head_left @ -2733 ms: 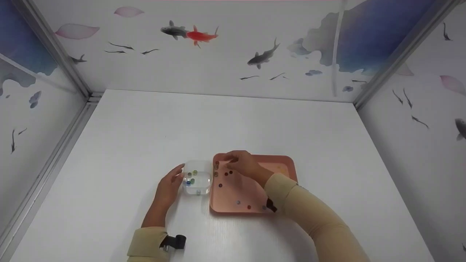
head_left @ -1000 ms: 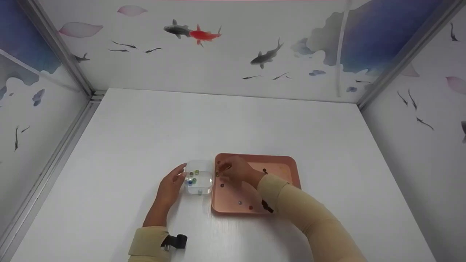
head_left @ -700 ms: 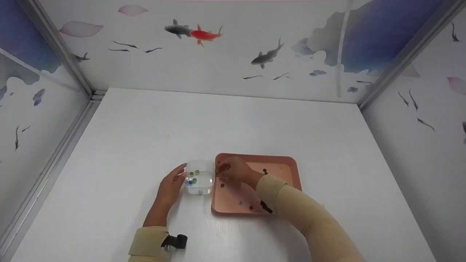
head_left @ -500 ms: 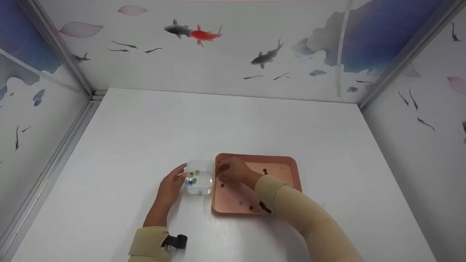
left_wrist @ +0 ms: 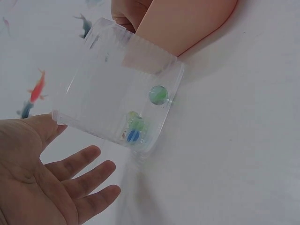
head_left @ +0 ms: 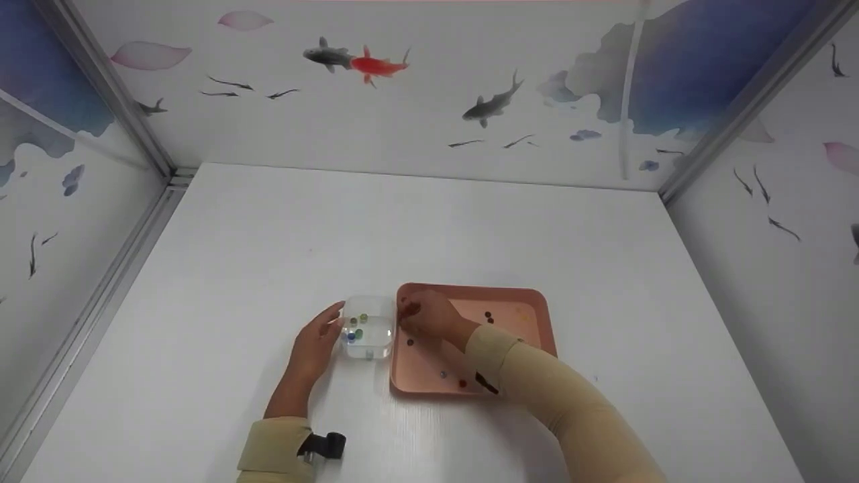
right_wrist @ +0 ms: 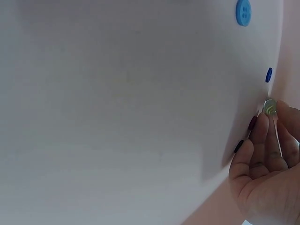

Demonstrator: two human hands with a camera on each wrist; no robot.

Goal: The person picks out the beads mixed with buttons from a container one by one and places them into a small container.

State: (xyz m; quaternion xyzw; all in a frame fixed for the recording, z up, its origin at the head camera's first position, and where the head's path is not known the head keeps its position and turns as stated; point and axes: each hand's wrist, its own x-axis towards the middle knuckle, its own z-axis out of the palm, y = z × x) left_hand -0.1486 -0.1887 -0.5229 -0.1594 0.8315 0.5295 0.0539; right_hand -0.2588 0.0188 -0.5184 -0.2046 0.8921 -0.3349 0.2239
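In the head view, a clear plastic container (head_left: pixel 368 352) stands against the tray's left side with several glass marbles (left_wrist: pixel 158 94) on its bottom. My left hand (head_left: pixel 314 349) is at the container's left side. In the left wrist view its thumb touches the rim, while the other fingers are loosely extended. My right hand (head_left: pixel 429 315) reaches into the far left corner of the pink tray (head_left: pixel 470 390). The right wrist view shows a clear marble with a yellow-green swirl (right_wrist: pixel 269 107) pinched at its fingertips. A dark red button (right_wrist: pixel 253 123) and a black button (right_wrist: pixel 239 146) lie by the fingers.
A light blue button (right_wrist: pixel 243 12) and a dark blue button (right_wrist: pixel 269 75) lie farther along the tray. Other small pieces, including a red one (head_left: pixel 463 384), are scattered in it. White table (head_left: pixel 302 221) surrounds the tray, with fish-patterned panels (head_left: pixel 416 121) behind and at both sides.
My right hand has moved left and a little nearer inside the tray, then stayed almost still over the last second. The left hand and container have kept their place.
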